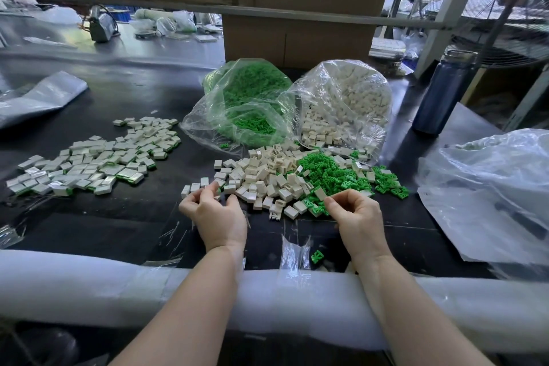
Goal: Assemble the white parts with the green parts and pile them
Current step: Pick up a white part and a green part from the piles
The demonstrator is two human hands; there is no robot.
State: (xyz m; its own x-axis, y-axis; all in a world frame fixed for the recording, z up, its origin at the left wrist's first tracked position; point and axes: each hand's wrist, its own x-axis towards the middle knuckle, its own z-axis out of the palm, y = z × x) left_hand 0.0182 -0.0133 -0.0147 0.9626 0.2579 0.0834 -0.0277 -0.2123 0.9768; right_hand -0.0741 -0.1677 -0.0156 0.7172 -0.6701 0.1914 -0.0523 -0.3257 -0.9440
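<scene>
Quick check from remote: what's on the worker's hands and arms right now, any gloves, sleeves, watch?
Nothing worn that shows. The left hand and right hand are bare, without gloves, rings or a watch, and both forearms are bare down to the bottom of the picture: no sleeves in view.

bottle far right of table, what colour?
Dark blue bottle, silver cap; head view shows it.

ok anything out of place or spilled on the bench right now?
One stray green part lies alone at the near edge of the table, by the white foam padding and apart from the loose green pile. A few white parts also sit off the main white pile. Nothing looks damaged.
</scene>
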